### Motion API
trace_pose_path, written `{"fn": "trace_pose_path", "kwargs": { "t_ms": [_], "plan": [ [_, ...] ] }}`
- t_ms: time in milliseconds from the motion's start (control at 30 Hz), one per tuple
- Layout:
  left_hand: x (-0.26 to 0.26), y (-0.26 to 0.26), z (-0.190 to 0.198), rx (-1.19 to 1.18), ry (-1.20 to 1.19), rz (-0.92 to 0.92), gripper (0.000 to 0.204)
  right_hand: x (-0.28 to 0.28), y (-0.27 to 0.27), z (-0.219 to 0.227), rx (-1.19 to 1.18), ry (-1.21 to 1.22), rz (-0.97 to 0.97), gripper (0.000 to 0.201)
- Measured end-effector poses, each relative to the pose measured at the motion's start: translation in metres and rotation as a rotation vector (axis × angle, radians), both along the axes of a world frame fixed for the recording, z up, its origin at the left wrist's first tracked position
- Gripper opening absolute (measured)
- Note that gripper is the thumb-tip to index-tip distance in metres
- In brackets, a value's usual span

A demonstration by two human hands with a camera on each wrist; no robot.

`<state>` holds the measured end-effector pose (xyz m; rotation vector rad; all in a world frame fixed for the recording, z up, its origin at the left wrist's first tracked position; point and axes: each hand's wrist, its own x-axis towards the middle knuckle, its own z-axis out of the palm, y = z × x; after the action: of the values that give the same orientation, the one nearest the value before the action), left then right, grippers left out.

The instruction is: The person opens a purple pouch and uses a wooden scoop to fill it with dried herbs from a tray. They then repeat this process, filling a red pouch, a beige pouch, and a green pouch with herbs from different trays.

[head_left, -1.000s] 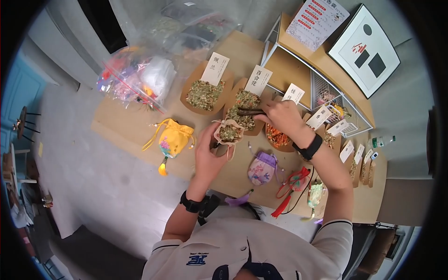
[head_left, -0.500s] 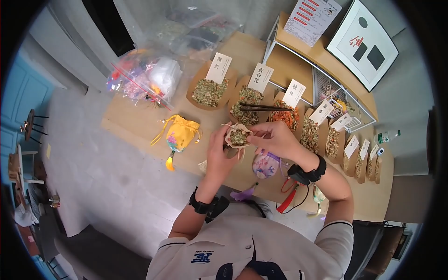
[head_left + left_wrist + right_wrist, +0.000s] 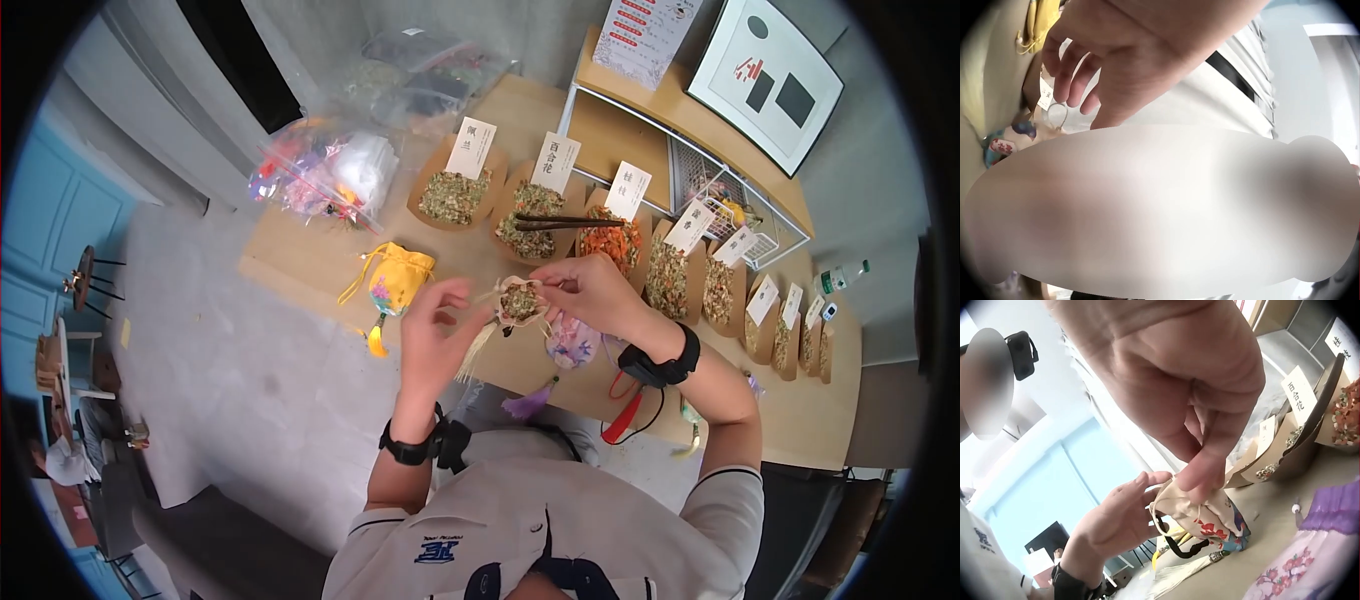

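My right hand (image 3: pixel 603 298) pinches the rim of a small cream drawstring pouch (image 3: pixel 1213 522) with red and blue flowers. Dried herbs (image 3: pixel 519 300) fill its open mouth. In the right wrist view, a black cord and a pale tassel (image 3: pixel 1185 575) hang at its side. Just left of the pouch is my left hand (image 3: pixel 433 330), fingers loosely bent with nothing in them; the left wrist view shows this hand (image 3: pixel 1132 53) apart from the pouch (image 3: pixel 1019 137). A pair of dark sticks (image 3: pixel 570 222), narrowing together at the right, lies across two herb trays.
Labelled paper trays (image 3: pixel 452 200) of dried herbs line the table. A yellow pouch (image 3: pixel 400 280) lies left, a purple pouch (image 3: pixel 573 343) beneath my right hand. A red tassel (image 3: pixel 622 418) is near the front edge. Clear bags (image 3: pixel 325 175) stand behind, a shelf (image 3: pixel 640 95) back right.
The right hand laid the dark sticks across the trays and came to the pouch rim. The left hand let go of the pouch and moved left.
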<state>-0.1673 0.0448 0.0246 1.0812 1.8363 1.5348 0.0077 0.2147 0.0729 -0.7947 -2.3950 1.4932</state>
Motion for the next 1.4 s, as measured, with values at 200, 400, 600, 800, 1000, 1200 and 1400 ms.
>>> {"fn": "trace_pose_path", "kwargs": {
  "t_ms": [200, 400, 600, 800, 1000, 1200, 1400],
  "plan": [
    [0.014, 0.023, 0.004, 0.009, 0.101, 0.035, 0.031, -0.004, -0.008, 0.002, 0.102, -0.029, -0.042, 0.026],
    [0.011, 0.031, 0.003, 0.016, 0.101, 0.043, 0.023, -0.003, -0.014, -0.002, 0.135, -0.079, -0.032, 0.038],
    [0.007, 0.032, 0.006, 0.031, 0.206, 0.084, 0.01, 0.002, -0.021, -0.001, 0.043, -0.107, -0.07, 0.042],
    [0.015, 0.032, 0.004, 0.037, 0.153, 0.087, 0.009, 0.002, -0.025, 0.002, 0.047, -0.083, -0.085, 0.037],
    [0.017, 0.034, 0.015, 0.0, 0.22, 0.04, 0.017, 0.0, -0.022, -0.006, 0.201, -0.048, -0.102, 0.034],
    [0.015, 0.037, 0.011, -0.026, 0.261, 0.063, 0.013, -0.005, -0.028, -0.011, 0.257, -0.053, -0.078, 0.031],
    [0.016, 0.034, 0.013, 0.009, 0.325, 0.107, 0.012, 0.0, -0.028, -0.004, 0.366, 0.0, -0.086, 0.025]
  ]
}}
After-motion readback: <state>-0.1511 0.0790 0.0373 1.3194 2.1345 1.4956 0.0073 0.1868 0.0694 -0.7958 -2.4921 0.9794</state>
